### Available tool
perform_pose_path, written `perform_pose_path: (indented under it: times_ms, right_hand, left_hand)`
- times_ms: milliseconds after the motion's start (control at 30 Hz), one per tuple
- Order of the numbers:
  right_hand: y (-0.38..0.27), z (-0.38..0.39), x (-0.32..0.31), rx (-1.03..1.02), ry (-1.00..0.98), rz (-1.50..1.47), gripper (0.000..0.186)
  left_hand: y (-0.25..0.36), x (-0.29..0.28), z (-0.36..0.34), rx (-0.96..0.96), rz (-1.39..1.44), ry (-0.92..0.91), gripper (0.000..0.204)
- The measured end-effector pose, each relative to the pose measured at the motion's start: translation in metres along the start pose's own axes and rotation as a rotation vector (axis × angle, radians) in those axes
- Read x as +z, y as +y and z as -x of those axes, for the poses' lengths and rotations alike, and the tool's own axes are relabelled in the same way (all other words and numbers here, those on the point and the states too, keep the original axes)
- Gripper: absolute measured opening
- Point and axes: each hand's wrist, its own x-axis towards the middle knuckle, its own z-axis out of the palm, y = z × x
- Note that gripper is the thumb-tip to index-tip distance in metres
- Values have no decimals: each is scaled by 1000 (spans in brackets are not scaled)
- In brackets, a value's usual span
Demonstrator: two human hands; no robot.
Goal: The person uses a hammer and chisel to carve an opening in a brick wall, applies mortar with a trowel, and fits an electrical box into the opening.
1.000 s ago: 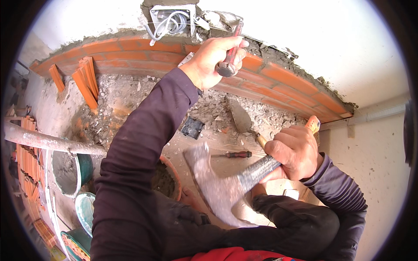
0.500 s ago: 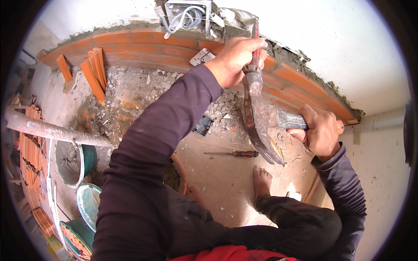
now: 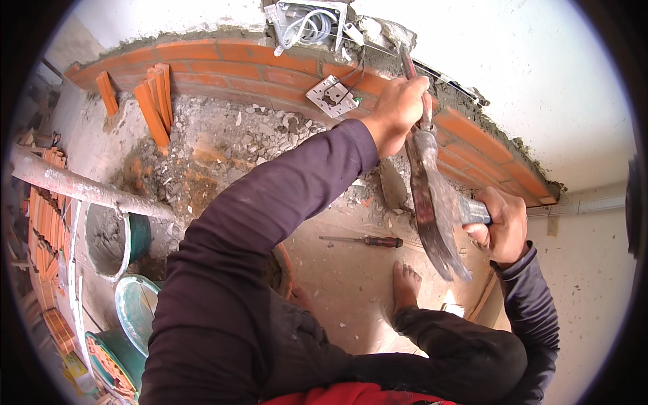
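My left hand [image 3: 397,111] is closed round a red steel chisel [image 3: 408,64], its tip against the grey mortar and broken plaster [image 3: 381,32] just right of the recessed metal box with coiled grey cable [image 3: 310,27]. My right hand [image 3: 505,226] grips a large steel hammer [image 3: 434,209] by its handle. The blurred head lies at the rear end of the chisel, just below my left hand. A square metal plate with wires [image 3: 331,96] hangs on the orange brick course [image 3: 476,131] to the left of my left hand.
Rubble [image 3: 229,131] and loose brick pieces [image 3: 152,115] lie along the brickwork. A screwdriver [image 3: 383,241], a trowel [image 3: 393,183] and my bare foot [image 3: 407,283] are below. A mortar bucket [image 3: 108,239], basins [image 3: 135,310], a pole [image 3: 88,185] and stacked bricks [image 3: 40,246] stand left.
The hammer rose from low beside my legs to the chisel's rear end and remains there, blurred. Both hands sit further right in the picture, and the wall has shifted right too.
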Motion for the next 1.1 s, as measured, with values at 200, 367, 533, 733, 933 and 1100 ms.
perform_pose_path:
  times_ms: [200,367,533,733,933,1100]
  right_hand:
    - [-2,7,-3,-77,24,-56,68]
    - [1,8,-4,-182,28,17,66]
    - [14,2,-1,-426,151,57,55]
    - [30,11,7,-46,60,-12,64]
    - [39,4,1,38,17,-77,70]
    - [30,13,2,4,83,-171,69]
  left_hand:
    - [2,6,-7,34,190,-14,24]
    - [-1,12,-11,29,264,-17,23]
    - [3,18,-8,21,279,-14,22]
    - [4,22,-8,14,229,15,20]
    - [6,16,-14,39,305,-46,18]
    - [1,26,-1,26,291,14,21]
